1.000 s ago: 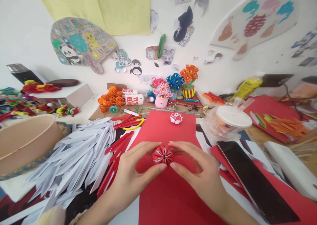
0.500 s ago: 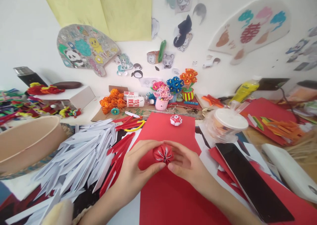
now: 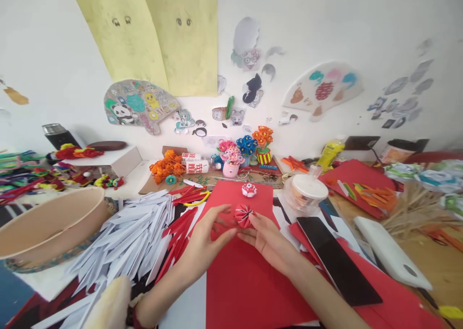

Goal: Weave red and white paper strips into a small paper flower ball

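Red pleated paper ball [image 3: 244, 215] with white streaks is gripped at its sides by the fingertips of the left hand [image 3: 204, 244] and the right hand [image 3: 269, 239], low over a large red paper sheet [image 3: 249, 285], perhaps just touching it, near a small red-and-white paper flower [image 3: 249, 190].

The paper ball [image 3: 244, 215] is small, round and red, with thin white lines meeting in its middle. The left hand [image 3: 202, 244] and right hand [image 3: 269, 239] pinch it from both sides, just over a red sheet [image 3: 246, 281].
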The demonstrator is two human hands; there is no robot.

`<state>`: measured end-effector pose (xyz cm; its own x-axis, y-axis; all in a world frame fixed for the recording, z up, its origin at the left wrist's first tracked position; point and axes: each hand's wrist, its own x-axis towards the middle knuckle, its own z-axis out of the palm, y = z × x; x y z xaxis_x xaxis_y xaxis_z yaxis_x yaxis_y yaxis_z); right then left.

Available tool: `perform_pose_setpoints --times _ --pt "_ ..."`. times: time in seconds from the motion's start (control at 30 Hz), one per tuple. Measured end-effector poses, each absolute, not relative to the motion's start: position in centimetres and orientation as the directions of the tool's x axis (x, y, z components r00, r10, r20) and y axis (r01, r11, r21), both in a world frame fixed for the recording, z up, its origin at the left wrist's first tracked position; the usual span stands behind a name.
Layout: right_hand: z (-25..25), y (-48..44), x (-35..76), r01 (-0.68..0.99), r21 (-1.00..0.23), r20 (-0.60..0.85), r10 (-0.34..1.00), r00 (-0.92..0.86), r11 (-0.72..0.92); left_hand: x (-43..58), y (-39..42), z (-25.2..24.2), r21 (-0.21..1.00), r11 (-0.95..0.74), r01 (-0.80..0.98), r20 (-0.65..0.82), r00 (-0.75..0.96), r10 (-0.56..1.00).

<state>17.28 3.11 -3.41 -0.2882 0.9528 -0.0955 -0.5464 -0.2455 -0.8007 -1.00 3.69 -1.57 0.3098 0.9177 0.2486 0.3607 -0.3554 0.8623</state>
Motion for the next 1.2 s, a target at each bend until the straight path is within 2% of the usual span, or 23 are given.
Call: perform_pose_setpoints --times 0.13,0.27,0.4,0.53,0.87,1.03,1.2 --pt "-2.3 2.0 16.1 -0.542 -0.805 -0.077 0.948 -0.308 -0.242 -0.4 3.1 -0.1 0.77 -0.497 0.4 0.367 0.36 0.858" --pt "-1.4 2.0 16.3 -0.493 -0.856 0.016 0.944 -0.329 -0.158 -0.8 3.2 1.1 0.733 -0.541 0.413 0.414 0.359 0.836" --pt "-1.1 3.7 17.2 -0.279 -0.96 0.127 0.946 -0.299 0.04 -1.8 4.1 1.4 0.726 -0.56 0.398 0.451 0.339 0.826" --pt "-1.6 5.8 17.3 -0.141 -0.972 0.224 0.924 -0.31 0.188 -2.6 5.4 0.9 0.735 -0.563 0.378 0.463 0.328 0.824" --pt "-3.3 6.2 17.0 -0.1 -0.978 0.206 0.919 -0.336 0.183 -3.3 6.2 -1.4 0.807 -0.469 0.359 0.361 0.329 0.873" --pt "-3.4 6.1 17.6 -0.003 -0.984 0.168 0.926 -0.339 0.177 -3.3 6.2 -1.7 0.804 -0.464 0.373 0.33 0.369 0.869" --pt "-3.3 5.8 17.8 0.048 -0.974 0.194 0.926 -0.322 0.221 -3.2 6.0 -1.8 0.784 -0.488 0.384 0.34 0.392 0.855"
